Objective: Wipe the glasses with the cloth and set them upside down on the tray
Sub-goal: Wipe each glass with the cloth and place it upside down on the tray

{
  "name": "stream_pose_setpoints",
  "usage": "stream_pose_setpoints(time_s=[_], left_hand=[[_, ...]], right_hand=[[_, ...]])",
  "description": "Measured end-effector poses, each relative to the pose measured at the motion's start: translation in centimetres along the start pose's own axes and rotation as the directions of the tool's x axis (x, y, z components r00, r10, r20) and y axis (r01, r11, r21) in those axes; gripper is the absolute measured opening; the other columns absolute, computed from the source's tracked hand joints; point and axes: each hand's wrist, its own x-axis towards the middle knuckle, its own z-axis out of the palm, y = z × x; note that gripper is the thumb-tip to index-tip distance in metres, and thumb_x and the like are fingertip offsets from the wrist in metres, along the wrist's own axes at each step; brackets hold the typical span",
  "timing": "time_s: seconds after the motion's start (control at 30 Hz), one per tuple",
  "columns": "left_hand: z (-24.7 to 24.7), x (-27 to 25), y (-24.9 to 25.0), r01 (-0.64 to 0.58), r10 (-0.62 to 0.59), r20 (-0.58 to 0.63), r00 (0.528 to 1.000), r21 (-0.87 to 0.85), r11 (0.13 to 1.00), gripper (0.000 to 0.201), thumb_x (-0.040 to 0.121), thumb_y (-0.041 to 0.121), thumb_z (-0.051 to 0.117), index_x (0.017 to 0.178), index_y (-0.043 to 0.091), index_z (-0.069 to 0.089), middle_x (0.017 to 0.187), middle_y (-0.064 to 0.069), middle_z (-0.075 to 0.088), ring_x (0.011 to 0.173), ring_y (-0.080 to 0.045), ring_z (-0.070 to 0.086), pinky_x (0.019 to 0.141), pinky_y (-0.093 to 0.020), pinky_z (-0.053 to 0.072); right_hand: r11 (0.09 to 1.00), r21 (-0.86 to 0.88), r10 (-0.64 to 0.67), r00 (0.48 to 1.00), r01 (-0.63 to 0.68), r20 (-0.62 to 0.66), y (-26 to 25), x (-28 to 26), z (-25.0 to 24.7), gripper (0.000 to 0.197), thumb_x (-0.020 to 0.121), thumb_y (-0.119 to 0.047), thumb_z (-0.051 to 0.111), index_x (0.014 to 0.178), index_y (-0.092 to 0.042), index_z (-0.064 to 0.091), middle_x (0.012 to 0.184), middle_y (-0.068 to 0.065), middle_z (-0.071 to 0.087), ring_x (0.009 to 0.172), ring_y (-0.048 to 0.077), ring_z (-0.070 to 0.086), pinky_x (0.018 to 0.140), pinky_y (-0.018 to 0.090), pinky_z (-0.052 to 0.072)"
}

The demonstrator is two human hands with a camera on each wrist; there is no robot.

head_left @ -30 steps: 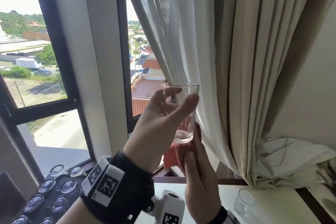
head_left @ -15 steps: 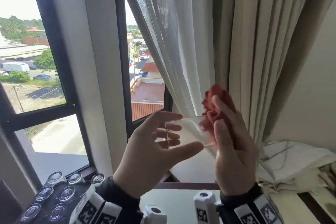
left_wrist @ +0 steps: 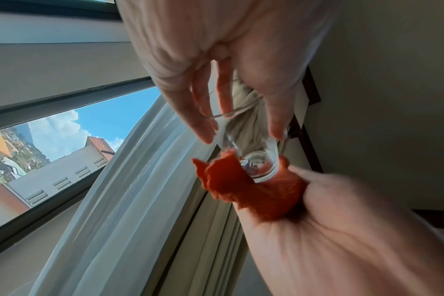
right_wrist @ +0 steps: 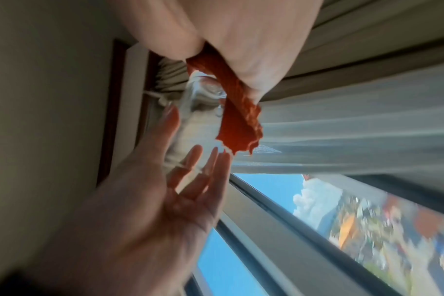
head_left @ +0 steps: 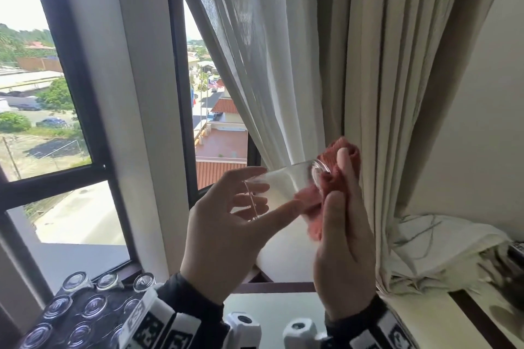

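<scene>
From the head camera, the left hand (head_left: 226,238) grips a clear glass (head_left: 279,191) on its side, mouth toward the palm, while the right hand (head_left: 344,258) clutches the red cloth (head_left: 334,187) against its base; behind, window (head_left: 54,122) and curtains (head_left: 354,65); below, upturned glasses (head_left: 79,312) on a dark tray (head_left: 72,329), cut off, beside a pale tabletop (head_left: 272,309). Left wrist: fingers (left_wrist: 203,120) straddle the rim, cloth (left_wrist: 241,190) cupping the base. Right wrist: blurred, glass (right_wrist: 198,112) barely readable.
</scene>
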Motion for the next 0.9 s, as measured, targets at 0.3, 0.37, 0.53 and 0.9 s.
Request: stream_pose_setpoints(time_s=[0.3,0.37,0.53,0.9], left_hand=[[-0.3,-1.0,0.3,0.002,0.001,0.045,0.999,-0.077,0.997,0.06,0.059,0.03,0.099,0.115,0.03,0.074,0.103,0.003,0.08,0.093,-0.024,0.078,0.081,-0.03,0.064],[-0.4,-0.7,0.1,0.007,-0.007,-0.002,1.0,-0.07,0.998,0.059,0.062,0.034,0.097,0.116,0.031,0.073,0.105,0.005,0.08,0.094,-0.021,0.079,0.081,-0.031,0.065],[-0.3,-0.6,-0.2,0.042,-0.042,0.01,0.999,-0.022,0.999,0.059,0.062,0.04,0.097,0.116,0.035,0.073,0.104,0.011,0.08,0.091,-0.015,0.079,0.079,-0.024,0.063],[0.4,-1.0,0.2,0.026,-0.027,-0.005,1.0,-0.169,0.985,0.063,0.062,0.029,0.103,0.117,0.023,0.071,0.105,-0.006,0.08,0.095,-0.029,0.078,0.083,-0.035,0.065]], right_hand=[[0.809,0.283,0.478,0.857,-0.514,0.192,-1.7,3.5,-2.9,0.042,0.106,-0.036,0.036,0.117,-0.015,0.072,0.111,0.021,0.072,0.099,0.042,0.07,0.091,0.065,0.053],[0.76,0.405,0.483,0.858,-0.509,0.174,-1.5,1.7,-1.7,0.046,0.107,-0.039,0.032,0.122,-0.018,0.069,0.117,0.024,0.069,0.108,0.043,0.066,0.097,0.061,0.051],[0.999,-0.018,0.032,0.999,-0.031,0.042,-0.2,0.1,-0.8,0.045,0.107,-0.023,0.038,0.152,-0.03,0.042,0.153,-0.013,0.045,0.138,0.027,0.048,0.112,0.058,0.04],[0.68,0.51,0.49,0.844,-0.526,0.217,-2.4,2.9,-1.7,0.045,0.105,-0.04,0.031,0.124,-0.027,0.07,0.116,0.015,0.073,0.106,0.036,0.07,0.096,0.053,0.055]])
